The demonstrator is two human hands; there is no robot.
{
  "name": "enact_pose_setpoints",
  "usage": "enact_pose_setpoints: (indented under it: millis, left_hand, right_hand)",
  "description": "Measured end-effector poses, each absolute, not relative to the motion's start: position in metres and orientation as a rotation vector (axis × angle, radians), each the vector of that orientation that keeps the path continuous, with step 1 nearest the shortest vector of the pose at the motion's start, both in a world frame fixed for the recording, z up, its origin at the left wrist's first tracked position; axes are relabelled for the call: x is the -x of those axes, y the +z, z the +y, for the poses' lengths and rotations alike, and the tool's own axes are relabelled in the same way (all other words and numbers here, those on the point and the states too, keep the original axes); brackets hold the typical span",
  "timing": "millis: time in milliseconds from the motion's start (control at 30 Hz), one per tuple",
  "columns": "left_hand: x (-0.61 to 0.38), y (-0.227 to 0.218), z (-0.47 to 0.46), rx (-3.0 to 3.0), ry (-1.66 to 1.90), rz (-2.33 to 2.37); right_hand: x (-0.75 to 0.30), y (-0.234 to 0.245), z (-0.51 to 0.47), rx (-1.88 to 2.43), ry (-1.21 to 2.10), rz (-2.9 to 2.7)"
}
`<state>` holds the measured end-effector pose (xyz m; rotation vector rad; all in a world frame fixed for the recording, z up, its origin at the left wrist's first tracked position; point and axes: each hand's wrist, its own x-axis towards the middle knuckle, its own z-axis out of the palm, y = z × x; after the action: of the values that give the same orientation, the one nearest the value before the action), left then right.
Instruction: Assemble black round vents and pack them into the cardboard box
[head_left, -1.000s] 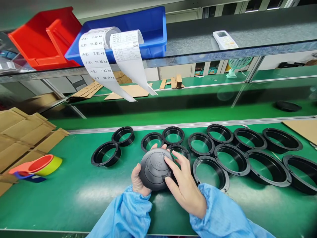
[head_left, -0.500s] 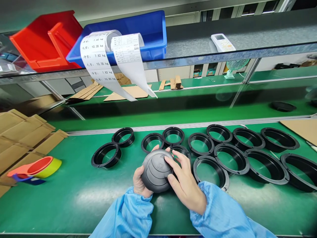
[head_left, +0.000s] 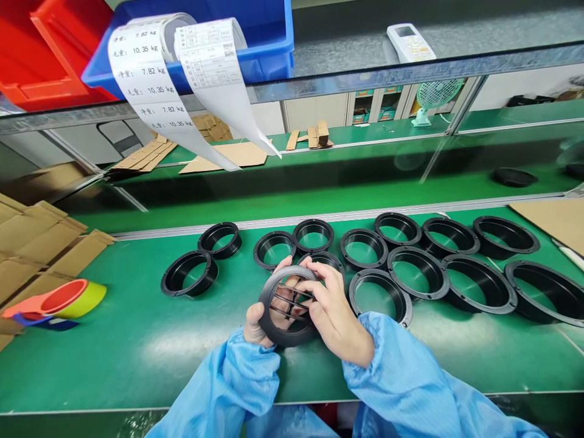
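In the head view, your left hand (head_left: 258, 325) and right hand (head_left: 337, 310) were closed on opposite sides of the black slotted plastic ring (head_left: 268, 319), held over the green workbench (head_left: 137, 365). Black flanged rings (head_left: 422, 295) lay beyond and right of that ring, one partly hidden directly behind it. A yellow tape roll (head_left: 93, 296) and cardboard sheets (head_left: 45, 255) lay left of it.

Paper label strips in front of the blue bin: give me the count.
2. The strip of weight figures hangs on the left, the strip with a printed table just right of it, both before the blue plastic bin.
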<state>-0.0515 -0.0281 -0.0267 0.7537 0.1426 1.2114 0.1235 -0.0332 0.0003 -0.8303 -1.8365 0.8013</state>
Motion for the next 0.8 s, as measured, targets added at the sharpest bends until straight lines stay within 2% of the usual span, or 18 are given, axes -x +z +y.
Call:
enact_pose_setpoints:
  millis: [267,633,800]
  left_hand:
    - [0.051,-0.022,-0.025,-0.717,1.201,0.085]
    - [0.055,-0.025,-0.020,-0.775,1.170,0.263]
    - [0.052,-0.018,-0.027,-0.751,1.209,0.232]
  right_hand:
    - [-0.125,-0.002,-0.033,0.849,0.779,-1.833]
    - [-0.131,-0.027,-0.036,0.973,0.666,-1.860]
    - [-0.131,-0.018,-0.041,0.947,0.694,-1.879]
